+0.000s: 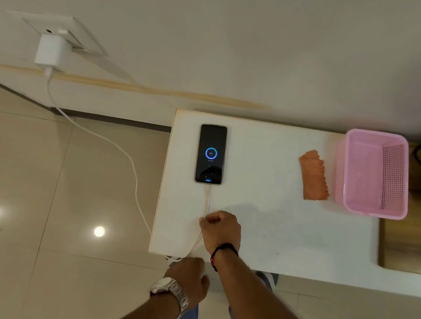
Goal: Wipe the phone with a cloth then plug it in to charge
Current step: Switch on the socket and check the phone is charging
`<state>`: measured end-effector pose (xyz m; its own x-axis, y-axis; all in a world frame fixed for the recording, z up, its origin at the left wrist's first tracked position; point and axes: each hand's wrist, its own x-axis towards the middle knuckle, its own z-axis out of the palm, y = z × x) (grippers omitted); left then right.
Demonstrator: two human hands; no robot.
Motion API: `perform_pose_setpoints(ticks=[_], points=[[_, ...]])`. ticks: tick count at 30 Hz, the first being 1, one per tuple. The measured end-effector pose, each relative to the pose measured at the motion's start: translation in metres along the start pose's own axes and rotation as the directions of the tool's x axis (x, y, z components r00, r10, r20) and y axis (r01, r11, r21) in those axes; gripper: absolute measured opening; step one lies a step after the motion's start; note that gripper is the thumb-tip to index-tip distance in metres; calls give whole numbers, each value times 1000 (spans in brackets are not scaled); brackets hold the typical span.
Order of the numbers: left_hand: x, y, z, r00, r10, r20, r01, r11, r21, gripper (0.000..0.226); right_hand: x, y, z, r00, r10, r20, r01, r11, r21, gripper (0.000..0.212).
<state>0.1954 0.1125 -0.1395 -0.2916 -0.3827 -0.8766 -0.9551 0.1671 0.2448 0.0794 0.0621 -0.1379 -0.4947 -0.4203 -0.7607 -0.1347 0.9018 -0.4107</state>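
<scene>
1. Flat on the white bench (274,232) lies the phone (211,154), screen up and lit with a blue charging ring.
2. A white cable (135,166) runs from the phone's near end, off the bench edge and up to the charger (50,52) in the wall socket (69,31).
3. The right hand (221,230) rests on the bench with its grip closed, fingers curled and pinching the cable just below the phone.
4. The left hand (188,275), watch (171,295) on its wrist, hangs at the bench's near edge by the cable; whether its grip holds the cable cannot be told.
5. An orange cloth (314,175) lies folded just beside a pink basket (375,175), well apart from the phone.
</scene>
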Motion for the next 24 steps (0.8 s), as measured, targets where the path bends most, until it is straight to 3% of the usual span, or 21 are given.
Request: perform_pose_setpoints(ticks=[6,8,14,24], points=[[8,-2,-28,951,-103,-291,70,990,-122,21,1,2,-1,999,-8,32,7,1000,21,16],[11,-8,-34,921,-123,-370,75,987,-142,28,1,2,-2,999,-22,40,22,1000,8,18],[23,-11,-39,953,-126,-276,92,987,-136,28,5,4,-6,996,-46,71,46,999,6,21],[19,-1,-51,915,-195,-353,161,979,-124,43,7,16,-33,993,-87,83,83,995,49,30]])
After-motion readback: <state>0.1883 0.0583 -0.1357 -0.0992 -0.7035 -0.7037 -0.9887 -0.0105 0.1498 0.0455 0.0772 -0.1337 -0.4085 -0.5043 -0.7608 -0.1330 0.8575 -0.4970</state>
